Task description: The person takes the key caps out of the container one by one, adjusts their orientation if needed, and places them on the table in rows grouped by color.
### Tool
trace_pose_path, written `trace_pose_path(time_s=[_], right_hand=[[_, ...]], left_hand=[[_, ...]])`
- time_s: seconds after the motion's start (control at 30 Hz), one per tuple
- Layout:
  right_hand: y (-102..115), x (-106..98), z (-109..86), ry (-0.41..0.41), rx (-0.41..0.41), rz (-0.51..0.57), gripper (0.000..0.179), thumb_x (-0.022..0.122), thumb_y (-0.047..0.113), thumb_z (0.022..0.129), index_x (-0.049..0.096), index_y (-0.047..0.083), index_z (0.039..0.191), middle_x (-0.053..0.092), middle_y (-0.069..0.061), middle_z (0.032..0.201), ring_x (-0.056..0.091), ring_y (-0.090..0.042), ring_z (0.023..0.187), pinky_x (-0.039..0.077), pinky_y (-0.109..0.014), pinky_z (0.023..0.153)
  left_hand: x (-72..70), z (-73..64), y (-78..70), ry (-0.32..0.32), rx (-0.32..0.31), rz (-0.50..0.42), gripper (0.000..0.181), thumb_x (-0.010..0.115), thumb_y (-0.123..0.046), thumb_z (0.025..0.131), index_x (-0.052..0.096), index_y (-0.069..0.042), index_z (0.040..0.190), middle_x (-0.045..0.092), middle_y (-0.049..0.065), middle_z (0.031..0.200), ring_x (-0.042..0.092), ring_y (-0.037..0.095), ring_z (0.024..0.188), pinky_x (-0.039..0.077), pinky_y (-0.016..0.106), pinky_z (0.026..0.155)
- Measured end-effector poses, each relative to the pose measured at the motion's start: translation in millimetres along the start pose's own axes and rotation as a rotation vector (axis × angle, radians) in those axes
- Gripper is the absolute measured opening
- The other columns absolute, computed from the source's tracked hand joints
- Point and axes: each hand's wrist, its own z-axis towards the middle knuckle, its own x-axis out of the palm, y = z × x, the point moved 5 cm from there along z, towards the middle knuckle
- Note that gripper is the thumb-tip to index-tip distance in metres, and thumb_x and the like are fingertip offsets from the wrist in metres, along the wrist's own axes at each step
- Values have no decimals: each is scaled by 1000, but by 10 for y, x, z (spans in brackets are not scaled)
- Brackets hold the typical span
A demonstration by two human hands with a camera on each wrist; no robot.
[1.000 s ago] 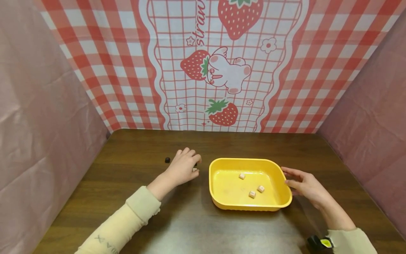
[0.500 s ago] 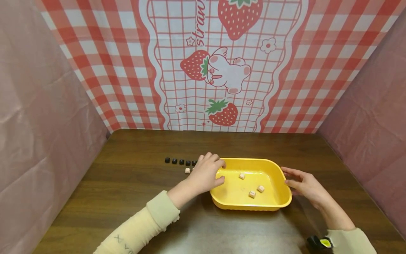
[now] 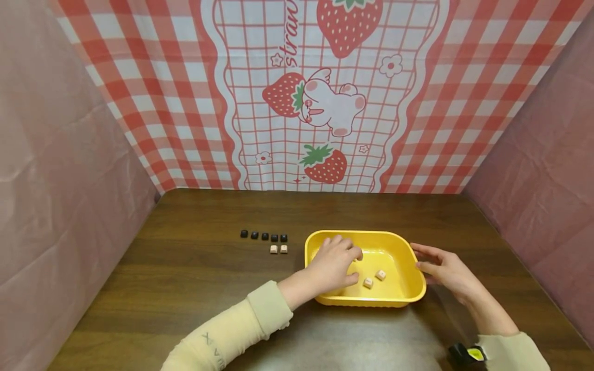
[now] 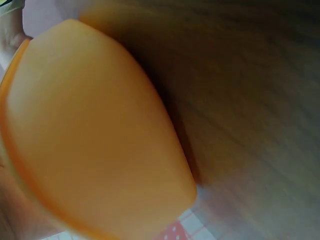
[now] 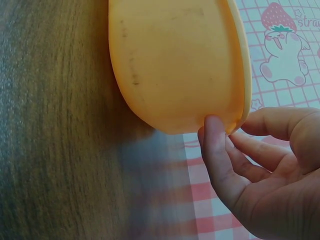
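The left hand (image 3: pixel 332 265) reaches down inside the yellow plastic basin (image 3: pixel 394 296), its thumb and fingers spread apart. Near its fingertips a cream keycap is mostly hidden. Two more cream keycaps, one (image 3: pixel 368 283) and another (image 3: pixel 381 275), lie on the basin floor to its right. At the basin's right end the right hand (image 3: pixel 447 273) holds the rim, thumb at the edge and fingers against the outer wall, as the right wrist view shows. Left of the basin, several black keycaps (image 3: pixel 265 236) form a row, with two cream keycaps (image 3: pixel 274 249) below its right end.
The brown wooden table (image 3: pixel 185 278) carries everything. Behind it hangs a red-and-white checked cloth (image 3: pixel 185 103) with strawberries, and pink cloth (image 3: pixel 69 180) covers the sides. A black object with a yellow-green face (image 3: pixel 468 354) is by the right sleeve.
The left hand has moved right, from the keycap rows over the basin's left rim and into the basin. The rows are now uncovered. The right hand has stayed at the rim.
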Motion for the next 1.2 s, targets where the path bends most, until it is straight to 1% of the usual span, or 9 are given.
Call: trace_pose_path(time_s=[0.27, 0.43, 0.53, 0.87, 1.07, 1.2], right_hand=[[0, 0, -1, -6, 2, -5, 60, 59, 15, 92, 33, -4, 143, 41, -34, 135, 64, -18, 97, 55, -38, 74], [0, -2, -1, -9, -1, -3, 60, 59, 15, 92, 33, -5, 142, 41, -35, 135, 64, -17, 97, 55, -38, 74], [-2, -1, -1, -8, -2, 0, 60, 59, 15, 92, 33, -4, 142, 41, -35, 135, 64, -15, 96, 55, -38, 74], [1, -1, -4, -10, -3, -8, 61, 60, 15, 92, 34, -4, 142, 41, -34, 135, 63, -15, 96, 55, -37, 73], [6, -1, -8, -8, -14, -7, 60, 59, 15, 92, 33, -5, 142, 42, -35, 135, 63, -12, 94, 55, -37, 73], [8, -1, -8, -5, -14, -6, 60, 59, 15, 92, 33, -5, 142, 41, -35, 135, 63, -13, 95, 55, -37, 73]], left_hand=[[152, 105, -134, 44, 36, 6, 33, 68, -47, 81, 63, -26, 106, 52, -10, 99, 43, 10, 94, 32, 26, 79], [219, 152, -206, 78, 57, 27, 27, 66, -42, 82, 63, -28, 105, 52, -10, 98, 41, 9, 91, 29, 25, 77], [249, 172, -233, 96, 64, 65, 25, 66, -39, 82, 63, -29, 104, 53, -11, 97, 41, 9, 90, 29, 24, 75], [343, 209, -260, 139, 85, 143, 22, 67, -37, 79, 64, -29, 99, 54, -10, 93, 42, 10, 87, 30, 25, 72], [396, 216, -266, 171, 105, 151, 16, 68, -37, 78, 61, -30, 91, 51, -12, 85, 41, 10, 83, 28, 24, 70], [412, 219, -264, 169, 116, 152, 13, 68, -36, 79, 60, -30, 86, 51, -12, 82, 41, 10, 81, 28, 24, 69]])
